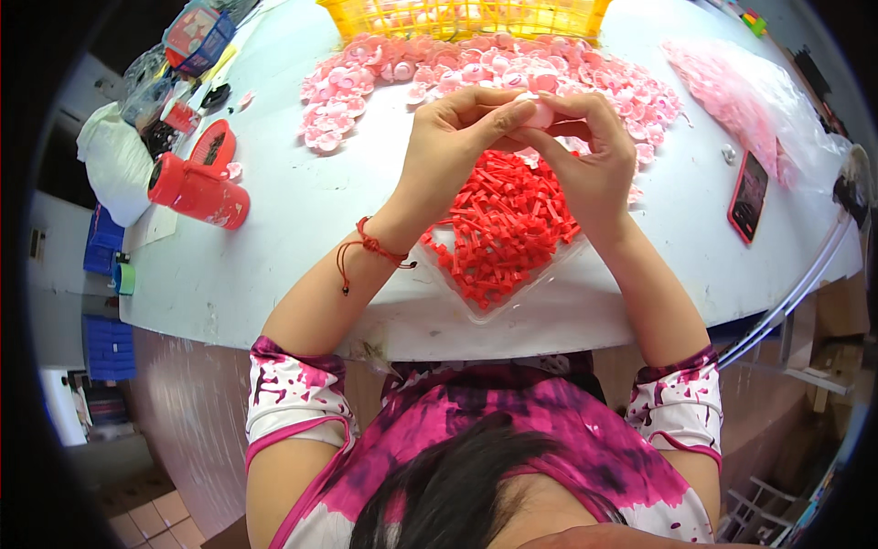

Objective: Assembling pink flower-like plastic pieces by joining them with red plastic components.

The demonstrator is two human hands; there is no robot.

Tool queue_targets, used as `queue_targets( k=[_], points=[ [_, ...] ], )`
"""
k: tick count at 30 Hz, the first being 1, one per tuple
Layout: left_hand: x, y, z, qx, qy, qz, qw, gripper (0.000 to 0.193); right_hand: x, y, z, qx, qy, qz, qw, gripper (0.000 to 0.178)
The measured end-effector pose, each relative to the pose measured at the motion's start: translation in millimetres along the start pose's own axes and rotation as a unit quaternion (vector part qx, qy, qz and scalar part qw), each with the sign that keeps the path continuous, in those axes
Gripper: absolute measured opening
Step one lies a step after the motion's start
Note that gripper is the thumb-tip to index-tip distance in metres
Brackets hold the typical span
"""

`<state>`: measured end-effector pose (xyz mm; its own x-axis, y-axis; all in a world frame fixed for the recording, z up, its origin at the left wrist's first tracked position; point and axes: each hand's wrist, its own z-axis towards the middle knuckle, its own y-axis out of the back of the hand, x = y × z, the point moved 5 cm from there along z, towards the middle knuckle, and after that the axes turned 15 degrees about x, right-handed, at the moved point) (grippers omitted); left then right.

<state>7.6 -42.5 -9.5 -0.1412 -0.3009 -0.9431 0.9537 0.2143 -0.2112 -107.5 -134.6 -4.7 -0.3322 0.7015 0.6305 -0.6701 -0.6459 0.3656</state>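
Observation:
Both my hands meet above the table's middle, around a small rounded pale pink plastic piece [541,113]. My left hand [450,137] pinches its left side between thumb and fingers. From the right, the fingers and thumb of my right hand [593,151] close on the same piece, and they hide much of it. Just below the hands sits a clear plastic tray [479,316] heaped with small red plastic strips [505,224]. Many loose pink plastic pieces [540,69] lie spread on the table beyond my hands.
At the far edge stands a yellow basket [340,16] with more pink pieces. To the left are a red flask [199,190] and a red container [215,146] of dark bits. On the right lie a phone [749,197] and a clear plastic bag [805,110] with pink contents.

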Motion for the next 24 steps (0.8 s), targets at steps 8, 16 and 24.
queue_targets(
  k=[8,16,24],
  points=[
    [5,-8,2,0.032,-0.061,0.127,0.989,0.029,4,2,0,0.028,0.059,-0.135,0.989,0.029],
    [-2,23,6,-0.036,-0.029,0.130,0.990,0.028,-50,69,17,0.063,-0.071,-0.355,0.930,0.026],
    [0,18,7,-0.028,-0.024,0.148,0.988,0.032,-92,69,-4,0.247,-0.194,-0.394,0.864,0.014]
  ],
)
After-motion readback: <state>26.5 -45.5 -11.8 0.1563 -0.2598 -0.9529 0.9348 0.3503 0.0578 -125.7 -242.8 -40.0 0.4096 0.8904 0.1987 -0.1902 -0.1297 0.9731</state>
